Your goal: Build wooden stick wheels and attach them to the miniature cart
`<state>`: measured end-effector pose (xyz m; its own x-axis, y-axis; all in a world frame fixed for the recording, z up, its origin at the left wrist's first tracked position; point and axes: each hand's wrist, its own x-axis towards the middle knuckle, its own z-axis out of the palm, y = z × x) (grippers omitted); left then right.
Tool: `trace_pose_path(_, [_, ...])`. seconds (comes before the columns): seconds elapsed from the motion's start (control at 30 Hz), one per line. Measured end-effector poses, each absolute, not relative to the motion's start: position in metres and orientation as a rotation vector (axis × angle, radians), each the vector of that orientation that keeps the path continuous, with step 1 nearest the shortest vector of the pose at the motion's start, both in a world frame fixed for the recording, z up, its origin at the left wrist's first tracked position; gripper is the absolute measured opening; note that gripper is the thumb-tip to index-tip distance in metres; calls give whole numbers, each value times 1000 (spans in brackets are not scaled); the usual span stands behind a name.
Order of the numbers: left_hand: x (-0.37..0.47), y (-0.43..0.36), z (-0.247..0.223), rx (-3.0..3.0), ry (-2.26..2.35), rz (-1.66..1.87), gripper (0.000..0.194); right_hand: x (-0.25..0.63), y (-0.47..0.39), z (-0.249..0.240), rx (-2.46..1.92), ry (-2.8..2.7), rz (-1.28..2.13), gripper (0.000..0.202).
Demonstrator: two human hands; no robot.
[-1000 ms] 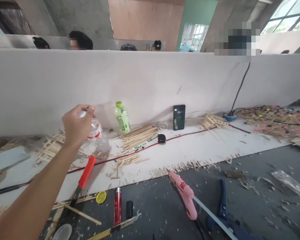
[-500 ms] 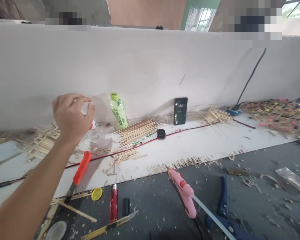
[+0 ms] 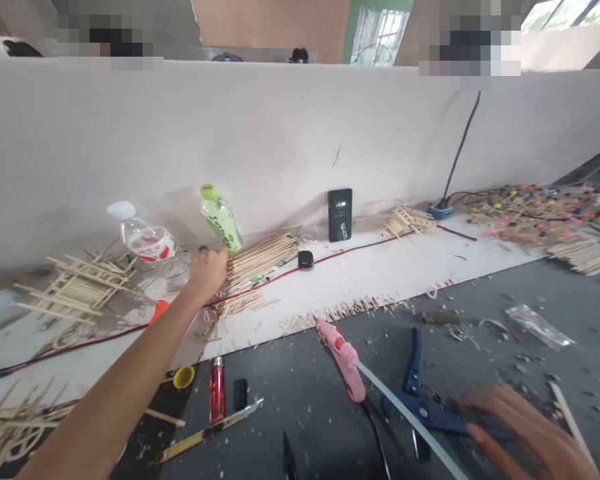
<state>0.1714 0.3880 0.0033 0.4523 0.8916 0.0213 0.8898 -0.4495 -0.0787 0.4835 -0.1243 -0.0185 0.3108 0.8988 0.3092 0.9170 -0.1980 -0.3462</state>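
Note:
My left hand (image 3: pixel 209 272) is curled at the left end of a bundle of thin wooden sticks (image 3: pixel 265 259), just below a green drink bottle (image 3: pixel 221 220). Its fingertips are hidden, so whatever they hold does not show. At the lower right my right hand (image 3: pixel 520 427), slightly blurred, is over the handle of a blue hand tool (image 3: pixel 440 415), thumb and fingers apart. Left of that tool lies a pink glue gun (image 3: pixel 344 363) with a long glue stick in its back. Short cut sticks (image 3: pixel 245 303) are scattered below the bundle.
A clear bottle (image 3: pixel 147 240) with a white cap stands by a stick structure (image 3: pixel 87 287). A phone (image 3: pixel 340 215) leans on the white partition. A red lighter (image 3: pixel 217 393), a yellow cap (image 3: pixel 184 377) and a yellow craft knife (image 3: pixel 210 432) lie in front. A cable crosses the white board.
My left hand has gone from the clear bottle's top down and right to the stick bundle. My right hand has come into view at the lower right. The view has shifted slightly.

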Motion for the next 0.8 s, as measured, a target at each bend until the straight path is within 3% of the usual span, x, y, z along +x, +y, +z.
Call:
trace_pose_path(0.2, [166,392,4,-2660,-1576,119,40,540,-95,-35,-2230,-1518,93,35])
trace_pose_path(0.43, [167,384,7,-2753,-1484,36,39,524,-90,-61,-2257,-1352,-103,45])
trace_pose_path(0.8, [239,408,11,-3052,-1361,33,38,526,-103,-50,-2210,-1594,-56,37])
